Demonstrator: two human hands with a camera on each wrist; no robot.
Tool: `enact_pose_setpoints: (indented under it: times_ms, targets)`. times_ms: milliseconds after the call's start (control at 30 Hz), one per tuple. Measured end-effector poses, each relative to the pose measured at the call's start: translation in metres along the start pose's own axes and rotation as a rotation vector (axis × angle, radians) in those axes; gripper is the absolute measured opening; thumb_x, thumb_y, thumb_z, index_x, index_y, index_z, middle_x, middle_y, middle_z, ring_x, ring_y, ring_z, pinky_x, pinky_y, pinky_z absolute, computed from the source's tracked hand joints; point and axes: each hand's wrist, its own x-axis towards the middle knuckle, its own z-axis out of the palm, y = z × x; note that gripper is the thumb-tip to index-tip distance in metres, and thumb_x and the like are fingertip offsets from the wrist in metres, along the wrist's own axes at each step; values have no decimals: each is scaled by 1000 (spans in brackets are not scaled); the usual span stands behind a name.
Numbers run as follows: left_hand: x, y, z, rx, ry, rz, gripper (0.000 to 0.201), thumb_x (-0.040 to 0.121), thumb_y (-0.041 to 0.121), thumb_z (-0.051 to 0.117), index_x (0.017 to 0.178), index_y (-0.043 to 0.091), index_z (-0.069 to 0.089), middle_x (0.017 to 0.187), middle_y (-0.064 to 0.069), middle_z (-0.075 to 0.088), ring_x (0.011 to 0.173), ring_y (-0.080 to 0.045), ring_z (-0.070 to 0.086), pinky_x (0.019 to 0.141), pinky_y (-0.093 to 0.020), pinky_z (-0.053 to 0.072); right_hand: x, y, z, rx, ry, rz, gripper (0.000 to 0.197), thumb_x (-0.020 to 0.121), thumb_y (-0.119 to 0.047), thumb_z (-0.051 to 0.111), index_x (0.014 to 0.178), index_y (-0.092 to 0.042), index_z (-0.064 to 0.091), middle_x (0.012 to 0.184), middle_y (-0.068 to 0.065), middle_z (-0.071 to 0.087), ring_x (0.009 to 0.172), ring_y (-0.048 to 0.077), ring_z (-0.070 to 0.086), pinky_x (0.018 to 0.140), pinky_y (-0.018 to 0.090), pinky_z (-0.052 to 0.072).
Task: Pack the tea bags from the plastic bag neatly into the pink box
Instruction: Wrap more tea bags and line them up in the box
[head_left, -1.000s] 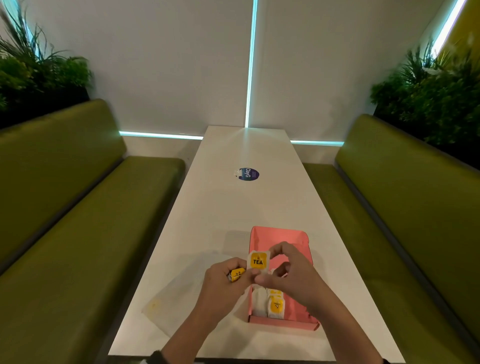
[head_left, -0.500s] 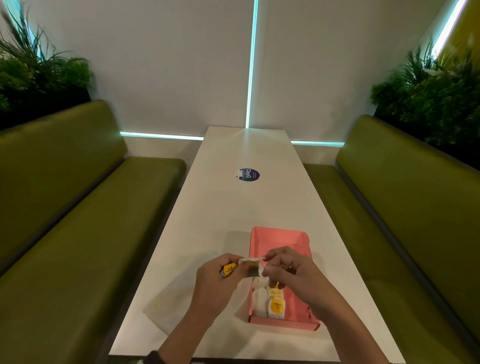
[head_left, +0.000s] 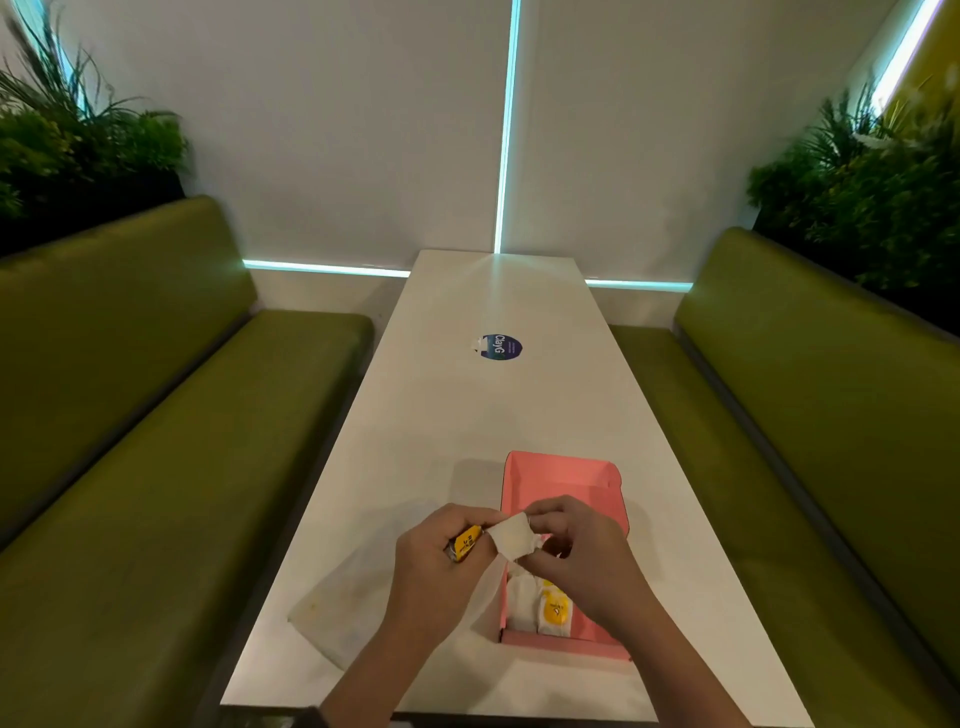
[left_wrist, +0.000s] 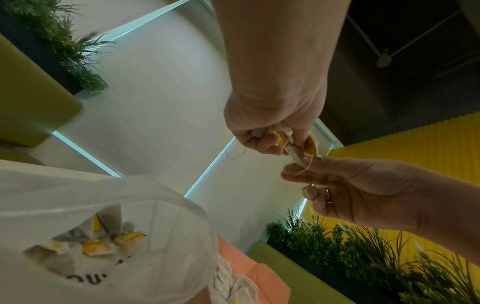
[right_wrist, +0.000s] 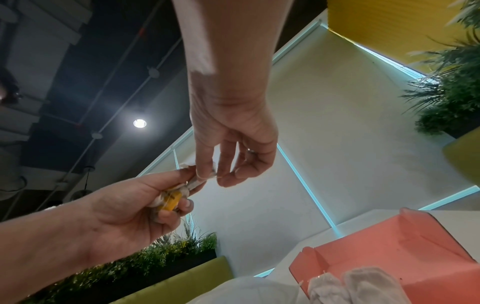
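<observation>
The open pink box (head_left: 562, 463) lies on the white table and holds tea bags (head_left: 540, 608) at its near end. Just left of the box, above the table, my left hand (head_left: 447, 545) grips a small bundle of yellow-tagged tea bags (head_left: 465, 541). My right hand (head_left: 545, 532) hovers over the box and pinches a white tea bag (head_left: 511, 538) that sticks out of that bundle. In the left wrist view a thin string (left_wrist: 306, 166) runs from the bundle (left_wrist: 283, 137) over my right fingers. The plastic bag (left_wrist: 103, 205) lies below with several tea bags (left_wrist: 103, 244) inside.
The plastic bag (head_left: 353, 597) lies flat on the table near its left edge, by my left forearm. A round blue sticker (head_left: 500, 347) sits farther up the table. Green benches (head_left: 156, 415) run along both sides, with plants behind them.
The tea bag that my right hand held upright with its yellow tag facing me is now turned white side up and lower, between both hands. The hands stay close together.
</observation>
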Motion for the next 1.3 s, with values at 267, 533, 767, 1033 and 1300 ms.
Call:
enact_pose_setpoints:
  times_ms: [267, 533, 767, 1033, 1300]
  targets:
    - [4, 0, -1, -107, -88, -59, 23, 76, 1, 74, 84, 23, 72, 83, 13, 72, 82, -5, 67, 69, -15, 51, -3, 1, -1, 170, 10, -77, 36, 73, -8, 78, 88, -39, 67, 101, -17, 63, 75, 6, 61, 65, 18, 52]
    - [4, -5, -1, 9, -101, 68, 23, 71, 15, 80, 76, 35, 71, 85, 13, 66, 76, -7, 63, 63, -14, 47, -2, 3, -3, 147, -40, -107, 32, 70, -4, 78, 83, -31, 68, 96, -11, 63, 77, -1, 60, 63, 14, 49]
    - [3, -9, -1, 151, -70, 362, 26, 73, 38, 74, 98, 33, 64, 94, 16, 59, 83, -2, 61, 65, -12, 50, -3, 7, -9, 233, -19, 0, 17, 70, -6, 79, 82, -13, 69, 78, -5, 67, 59, 0, 57, 58, 16, 47]
    - [0, -13, 5, 47, -14, 452, 14, 78, 21, 71, 91, 24, 68, 87, 13, 65, 78, -3, 64, 65, -18, 53, -2, 6, -9, 437, -143, 125, 22, 68, 6, 75, 85, -8, 73, 97, 6, 66, 82, 22, 64, 76, 30, 56]
    - [-2, -12, 10, -18, 11, 318, 14, 77, 23, 69, 90, 29, 69, 87, 15, 65, 78, -10, 66, 65, -27, 55, -2, 4, -10, 492, -117, 177, 23, 65, 6, 78, 85, -4, 73, 95, 3, 65, 80, 18, 64, 73, 27, 56]
